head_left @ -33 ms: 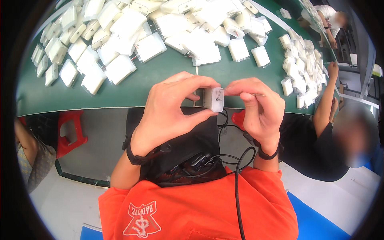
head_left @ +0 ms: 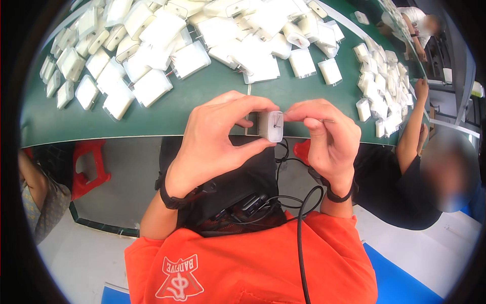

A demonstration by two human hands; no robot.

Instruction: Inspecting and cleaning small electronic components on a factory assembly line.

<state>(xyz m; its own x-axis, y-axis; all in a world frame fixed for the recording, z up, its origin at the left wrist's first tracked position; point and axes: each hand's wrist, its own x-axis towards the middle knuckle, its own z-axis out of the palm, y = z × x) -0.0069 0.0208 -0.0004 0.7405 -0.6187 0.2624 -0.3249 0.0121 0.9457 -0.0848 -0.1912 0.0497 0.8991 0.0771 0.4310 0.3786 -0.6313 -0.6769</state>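
One small white plastic casing (head_left: 271,125) is pinched between the thumb and fingers of the left hand (head_left: 217,142), held above the near edge of a green table (head_left: 212,99). The right hand (head_left: 326,139) pinches one thin wire (head_left: 304,119) at its face. Dozens of white casings (head_left: 167,45), too many to count, cover the table. A second person's arm (head_left: 412,126) reaches in at right.

I see a small white block (head_left: 271,125) of smooth, slightly glossy plastic, pinched between my bare left hand (head_left: 215,139) and right hand (head_left: 326,137). A thin metal pin (head_left: 328,120) juts past my right fingers. The table (head_left: 202,101) wears a matt green covering, heaped with white plastic casings (head_left: 152,45) of the same smooth sheen. My orange shirt (head_left: 253,263) is soft matt cloth; the black cable (head_left: 301,238) looks rubbery.
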